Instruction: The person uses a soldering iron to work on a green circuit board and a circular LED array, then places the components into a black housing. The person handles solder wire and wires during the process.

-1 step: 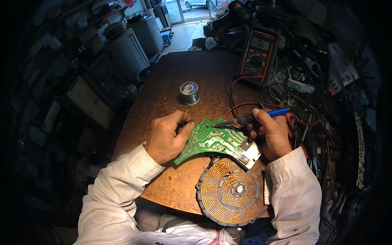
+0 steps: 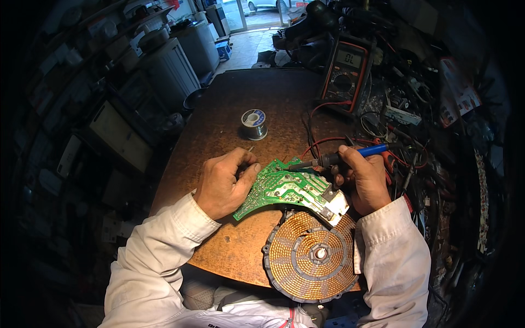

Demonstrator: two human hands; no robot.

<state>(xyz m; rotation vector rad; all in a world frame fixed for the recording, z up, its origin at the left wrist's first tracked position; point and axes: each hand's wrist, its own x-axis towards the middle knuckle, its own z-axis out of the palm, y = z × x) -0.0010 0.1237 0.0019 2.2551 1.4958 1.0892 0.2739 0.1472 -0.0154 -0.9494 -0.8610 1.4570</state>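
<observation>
A green circuit board (image 2: 284, 188), solder side up, is tilted over the table. My left hand (image 2: 227, 183) is closed at its left edge, thumb against the board. A thin, pale tip (image 2: 251, 148) pokes out by that hand's fingers; I cannot make out what it is. In my right hand (image 2: 366, 177) is a soldering iron (image 2: 373, 150) with a blue handle. Its dark tip points left and reaches the board's upper part; whether it touches is unclear. Just below the board lies a round coil (image 2: 290, 268) of copper-coloured windings, partly under the board's right end.
A solder spool (image 2: 254, 124) stands on the brown table (image 2: 219, 104) beyond my left hand. At the back right a multimeter (image 2: 344, 76) leans, its red lead (image 2: 322, 141) running near the iron. Tangled cables and tools (image 2: 410, 109) crowd the right side.
</observation>
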